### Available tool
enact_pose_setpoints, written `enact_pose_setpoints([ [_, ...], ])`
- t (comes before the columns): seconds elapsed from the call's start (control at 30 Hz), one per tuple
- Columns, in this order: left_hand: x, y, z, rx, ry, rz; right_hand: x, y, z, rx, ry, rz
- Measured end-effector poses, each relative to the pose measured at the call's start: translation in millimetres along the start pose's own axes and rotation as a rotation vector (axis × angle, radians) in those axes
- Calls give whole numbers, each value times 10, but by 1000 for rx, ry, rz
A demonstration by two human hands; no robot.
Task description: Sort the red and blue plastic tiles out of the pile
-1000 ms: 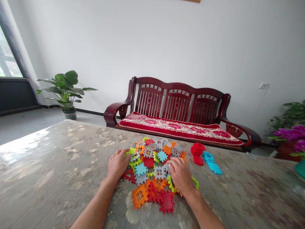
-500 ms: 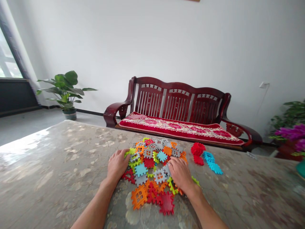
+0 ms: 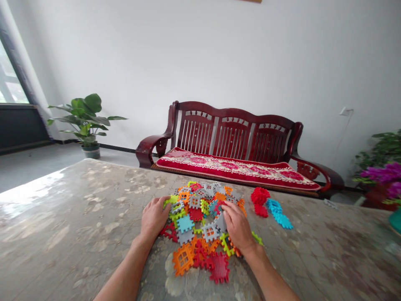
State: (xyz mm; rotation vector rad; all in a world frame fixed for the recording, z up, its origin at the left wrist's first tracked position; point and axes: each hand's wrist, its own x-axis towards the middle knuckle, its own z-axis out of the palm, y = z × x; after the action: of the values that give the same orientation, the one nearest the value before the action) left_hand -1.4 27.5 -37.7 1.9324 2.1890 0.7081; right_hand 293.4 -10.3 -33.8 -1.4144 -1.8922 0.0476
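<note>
A pile of interlocking plastic building tiles [image 3: 185, 223] in orange, red, grey, lime green and light blue lies between my hands. My left hand [image 3: 155, 215] rests at the pile's left edge with fingers stretched loosely over it, beside a lime green tile [image 3: 171, 200]. On the right side of the pile, my right hand [image 3: 236, 223] pinches a red tile [image 3: 219, 206], partly hidden by the fingers. Just under that tile is a light blue one [image 3: 212, 207], and a grey tile [image 3: 221, 223] shows below the right fingers.
Right of the pile sit a cluster of red tiles [image 3: 260, 200] and a row of blue tiles [image 3: 280, 214]. The table [image 3: 78, 225] has a glossy patterned cover. Behind it stands a wooden bench [image 3: 234, 125]; a potted plant [image 3: 89, 119] is at left, purple flowers [image 3: 384, 173] at right.
The red tile has come into view at my right fingertips, partly covering the light blue tile. My right hand has shifted slightly; my left hand has stayed in place.
</note>
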Motion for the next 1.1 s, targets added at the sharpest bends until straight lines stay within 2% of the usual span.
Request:
enact_pose_setpoints([
  [0.27, 10, -17, 17, 19, 10, 13, 21, 112, 54, 208, 131, 110],
  [0.43, 9, -12, 13, 22, -1, 7, 21, 179, 100, 202, 191, 126],
  [0.7, 9, -16, 19, 16, 6, 4, 8, 140, 34, 99, 135, 97],
  [1.1, -1, 1, 3, 18, 21, 5, -17, 80, -23, -53, -34, 48],
])
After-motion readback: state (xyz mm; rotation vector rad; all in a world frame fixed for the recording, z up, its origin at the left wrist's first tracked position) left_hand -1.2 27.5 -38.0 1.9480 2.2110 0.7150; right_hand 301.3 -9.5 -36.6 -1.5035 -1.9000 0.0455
